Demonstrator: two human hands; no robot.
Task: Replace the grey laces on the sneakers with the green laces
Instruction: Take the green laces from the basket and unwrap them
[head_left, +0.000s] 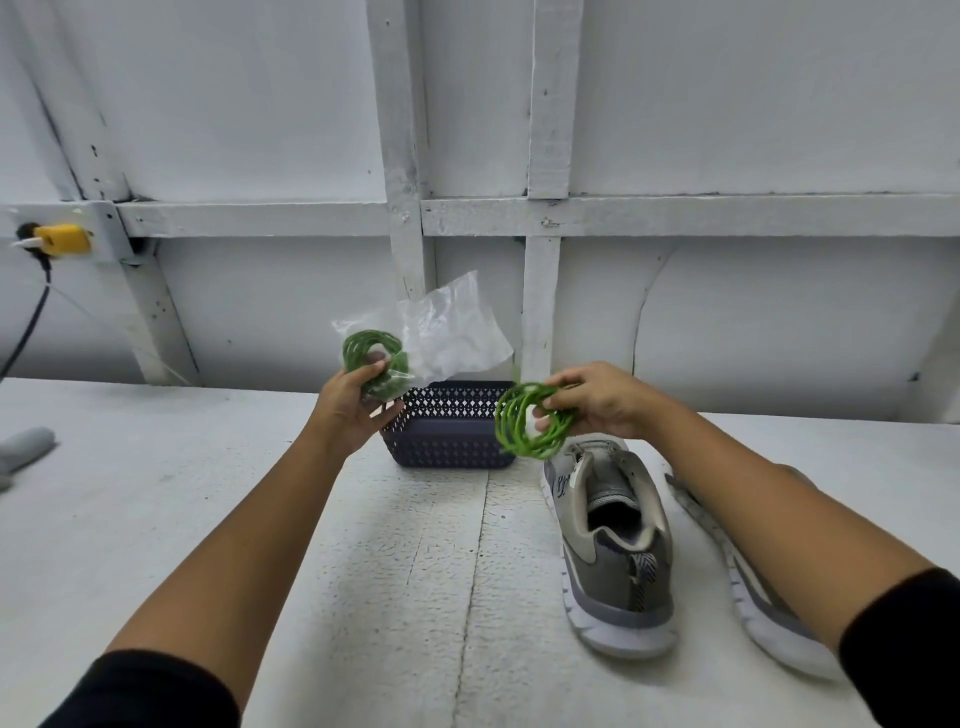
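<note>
We gripped a bag (457, 332) holding one green lace (371, 358) in our left hand (353, 410) and pinched a loose coil (511, 431) in our right hand (597, 400), over the basket (447, 441), beside seemingly unlaced sneakers (618, 545) on the desk (156, 519).

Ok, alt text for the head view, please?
The right hand holds a loose green lace coil; left hand holds a second coil in a clear bag. Two grey sneakers and a dark basket sit on the white table.

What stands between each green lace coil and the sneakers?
The coil in the left hand appears to sit inside a clear plastic bag. Nothing visible blocks the loose coil in the right hand, held above the grey sneaker.
</note>
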